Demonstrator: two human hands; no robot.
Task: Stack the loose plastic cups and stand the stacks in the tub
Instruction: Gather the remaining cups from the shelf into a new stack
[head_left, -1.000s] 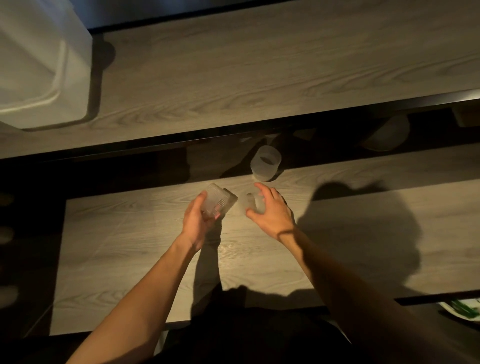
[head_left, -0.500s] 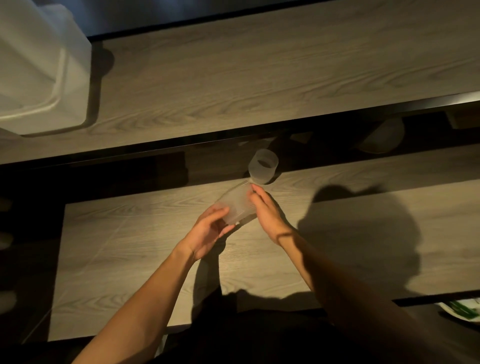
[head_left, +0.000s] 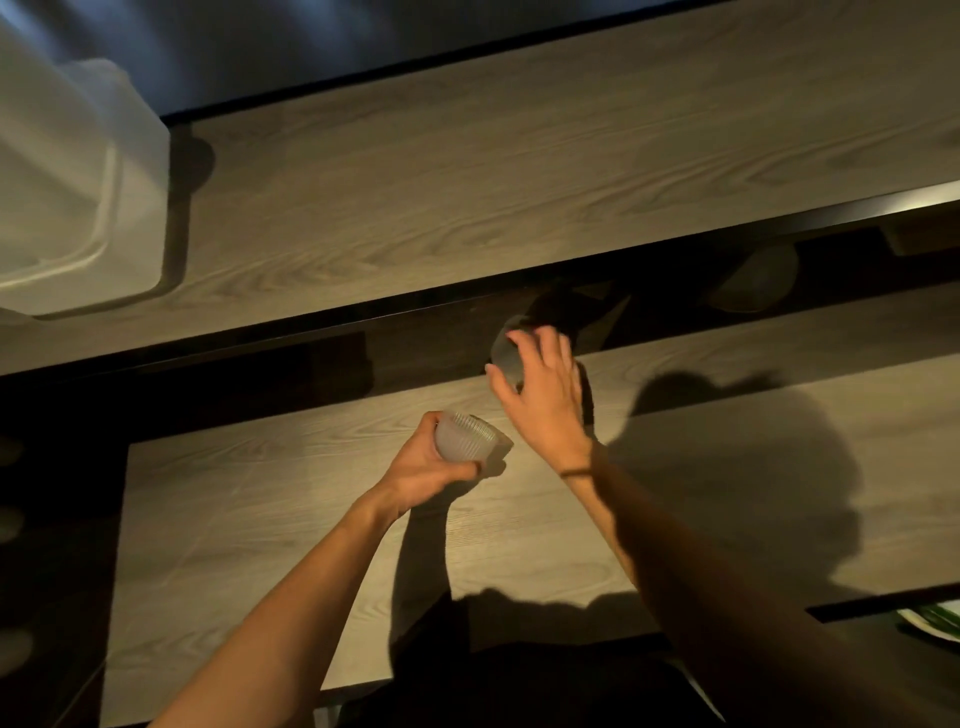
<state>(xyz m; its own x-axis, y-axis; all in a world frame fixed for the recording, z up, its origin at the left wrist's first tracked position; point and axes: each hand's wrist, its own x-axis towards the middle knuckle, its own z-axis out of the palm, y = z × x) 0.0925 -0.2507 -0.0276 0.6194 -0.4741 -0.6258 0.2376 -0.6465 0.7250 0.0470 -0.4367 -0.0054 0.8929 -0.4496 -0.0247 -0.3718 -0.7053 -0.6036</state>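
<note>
Stack (head_left: 464, 443) in left hand (head_left: 423, 480), cup (head_left: 505, 354) half-hidden

Frosted, ribbed plastic cups (head_left: 465, 442); matt woodgrain shelf (head_left: 260, 519).

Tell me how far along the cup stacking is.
Done: little; no stack shows in the translucent white plastic tub, though its inside is unclear. In hand: the left hand holds what looks like nested ribbed clear plastic cups; the right hand grips a frosted plastic cup on the lower wooden shelf's far edge. Left: nest it, fetch the pale cup-like shape in shadow beyond, stand the stack in the tub.
</note>
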